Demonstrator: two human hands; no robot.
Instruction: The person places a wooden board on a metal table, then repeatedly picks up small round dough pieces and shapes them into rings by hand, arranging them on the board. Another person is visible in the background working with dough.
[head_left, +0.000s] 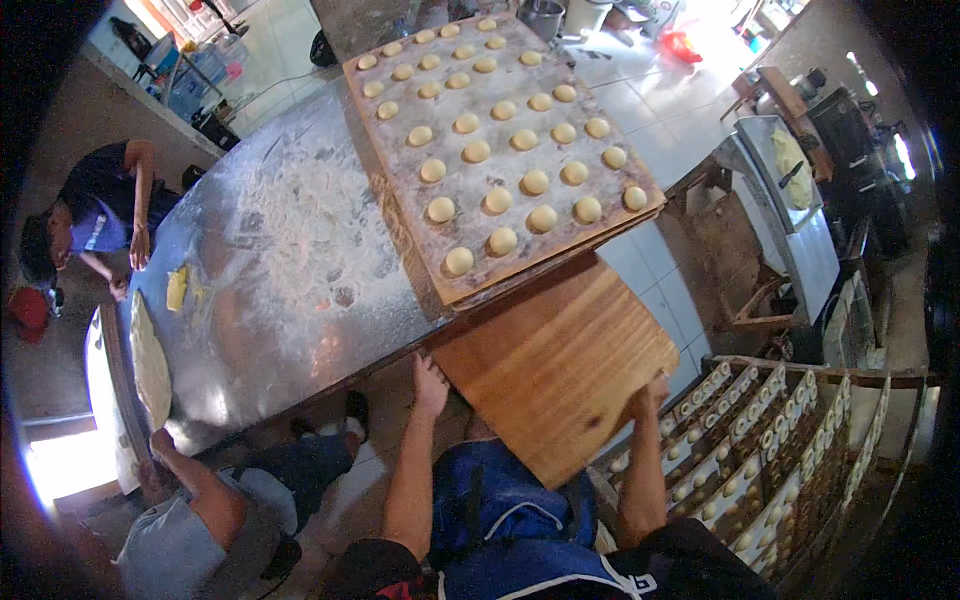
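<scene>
At the near edge of the worktop, just before the tray, bare board: left hand closed on left corner, right hand closed round right edge; level, even support seems advisable.

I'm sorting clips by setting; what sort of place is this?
Most likely a small bakery or dough workshop: pale dough balls sit in rows on a large floured board, flour dusts the metal table, and a rack at lower right holds rows of similar round pieces.
</scene>
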